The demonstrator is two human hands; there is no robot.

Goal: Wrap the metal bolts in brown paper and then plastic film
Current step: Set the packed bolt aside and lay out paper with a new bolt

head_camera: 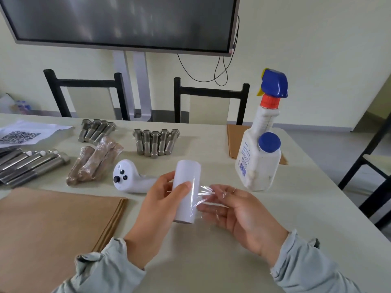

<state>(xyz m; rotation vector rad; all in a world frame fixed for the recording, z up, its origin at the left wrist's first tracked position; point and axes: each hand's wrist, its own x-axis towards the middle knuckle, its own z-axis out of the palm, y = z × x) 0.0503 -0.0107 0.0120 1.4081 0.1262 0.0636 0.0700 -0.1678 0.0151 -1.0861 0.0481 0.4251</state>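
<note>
1. Holding the roll of plastic film upright just above the table, my left hand curls round its left side, thumb pressed on the front of the roll.
2. My right hand sits just right of the roll, palm up, fingers loosely spread; a loose flap of film stretches from the roll across my fingertips, though I cannot tell whether I am pinching it.
3. A stack of brown paper lies flat to my left, near my left sleeve.
4. Just beyond my left hand rests a white controller, and left of it three wrapped bundles lie side by side.
5. Long metal rods lie at the far left edge.
6. Farther back, five bare bolts lie in a row, with four more bolts behind the bundles.
7. A white spray bottle stands to the right, on more brown sheets.
</note>
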